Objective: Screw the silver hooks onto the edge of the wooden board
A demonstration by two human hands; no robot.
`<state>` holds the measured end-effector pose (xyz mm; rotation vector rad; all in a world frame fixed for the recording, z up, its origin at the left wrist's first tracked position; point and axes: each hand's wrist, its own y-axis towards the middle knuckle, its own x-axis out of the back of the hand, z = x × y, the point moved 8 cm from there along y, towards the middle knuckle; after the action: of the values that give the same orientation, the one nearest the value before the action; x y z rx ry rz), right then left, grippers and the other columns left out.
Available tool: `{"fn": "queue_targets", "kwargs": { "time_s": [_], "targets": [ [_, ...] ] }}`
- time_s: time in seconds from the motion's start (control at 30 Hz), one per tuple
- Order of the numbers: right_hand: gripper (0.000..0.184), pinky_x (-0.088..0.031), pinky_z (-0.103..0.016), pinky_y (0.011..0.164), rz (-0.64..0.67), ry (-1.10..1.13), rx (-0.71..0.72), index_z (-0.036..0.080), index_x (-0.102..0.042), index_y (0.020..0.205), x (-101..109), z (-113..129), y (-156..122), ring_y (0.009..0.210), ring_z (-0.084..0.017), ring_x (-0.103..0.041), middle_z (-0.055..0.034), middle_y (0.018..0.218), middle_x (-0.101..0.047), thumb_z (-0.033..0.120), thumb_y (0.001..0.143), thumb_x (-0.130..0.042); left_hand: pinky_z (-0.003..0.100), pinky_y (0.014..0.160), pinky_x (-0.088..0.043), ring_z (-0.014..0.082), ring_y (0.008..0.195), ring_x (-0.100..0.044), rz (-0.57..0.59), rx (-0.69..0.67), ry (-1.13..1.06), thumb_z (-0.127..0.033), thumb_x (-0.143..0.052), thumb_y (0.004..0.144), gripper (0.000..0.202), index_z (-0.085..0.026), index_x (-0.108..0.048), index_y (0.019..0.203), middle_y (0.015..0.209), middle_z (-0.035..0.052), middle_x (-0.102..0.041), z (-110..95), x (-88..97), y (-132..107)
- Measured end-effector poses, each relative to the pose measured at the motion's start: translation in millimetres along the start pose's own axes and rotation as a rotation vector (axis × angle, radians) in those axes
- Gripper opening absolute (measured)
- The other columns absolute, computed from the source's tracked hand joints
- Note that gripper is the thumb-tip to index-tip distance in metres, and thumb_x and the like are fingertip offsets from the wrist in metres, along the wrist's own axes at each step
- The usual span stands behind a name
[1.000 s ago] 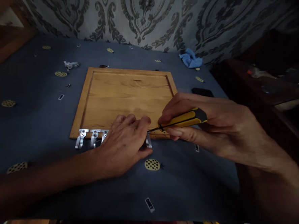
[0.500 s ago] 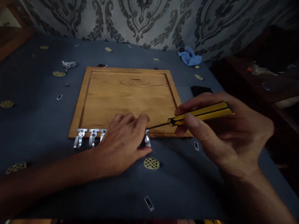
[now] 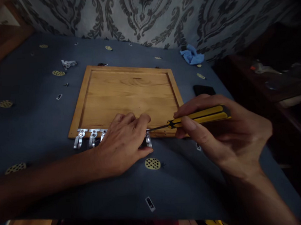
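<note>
**Fig. My two hands at the near edge of a board on a cloth-covered table.**

The table wears a dark blue cloth [image 3: 33, 116] printed with yellow dotted ovals and stands against a wall [image 3: 144, 14] of grey damask paper. One square board [image 3: 128, 90] of pale, grained wood with a raised rim lies mid-table. Four bright metal hooks [image 3: 93, 137] show along its near edge: three by its near left corner and one under my left hand [image 3: 124, 146], which lies flat, fingers spread and pressing down. My right hand [image 3: 218, 132] is wrapped round one screwdriver [image 3: 199, 115] with a yellow-and-black handle; its thin shaft lies level, tip at my left fingertips. One crumpled blue rag [image 3: 191, 55] lies at the far right corner.
</note>
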<state>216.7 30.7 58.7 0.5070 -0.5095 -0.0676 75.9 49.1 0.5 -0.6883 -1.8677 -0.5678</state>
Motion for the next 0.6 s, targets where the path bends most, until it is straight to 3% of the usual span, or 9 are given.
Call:
{"fn": "queue_targets", "kwargs": {
  "time_s": [0.3,0.43,0.6],
  "targets": [
    [0.011,-0.054,-0.029,0.057,0.037,-0.063,0.022,0.027,-0.07,0.092,-3,4,3,0.068,-0.015,-0.069,0.0011,0.085,-0.071,0.034,0.089,-0.078,0.041,0.09,-0.046,0.0296,0.104,-0.063,0.022,0.007,0.016,-0.034,-0.08,0.085,0.048,-0.017,-0.053,0.12,0.102,0.0071,-0.071,0,-1.4,3],
    [0.014,-0.056,-0.03,0.065,0.052,-0.114,0.082,0.026,-0.069,0.091,-7,11,6,0.069,-0.015,-0.069,0.0017,0.085,-0.071,0.036,0.088,-0.078,0.042,0.09,-0.046,0.0302,0.105,-0.062,0.017,-0.007,0.023,-0.033,-0.079,0.085,0.045,-0.016,-0.054,0.119,0.101,0.0075,-0.071,-1,-2.2,2],
    [0.017,-0.054,-0.029,0.062,0.013,-0.222,0.144,0.025,-0.066,0.09,-9,18,4,0.065,-0.014,-0.066,0.0024,0.08,-0.069,0.036,0.088,-0.078,0.042,0.091,-0.045,0.0308,0.106,-0.062,0.009,-0.014,0.018,-0.035,-0.079,0.086,0.048,-0.015,-0.053,0.121,0.106,0.0092,-0.071,0,-3.5,2]
  ]
}}
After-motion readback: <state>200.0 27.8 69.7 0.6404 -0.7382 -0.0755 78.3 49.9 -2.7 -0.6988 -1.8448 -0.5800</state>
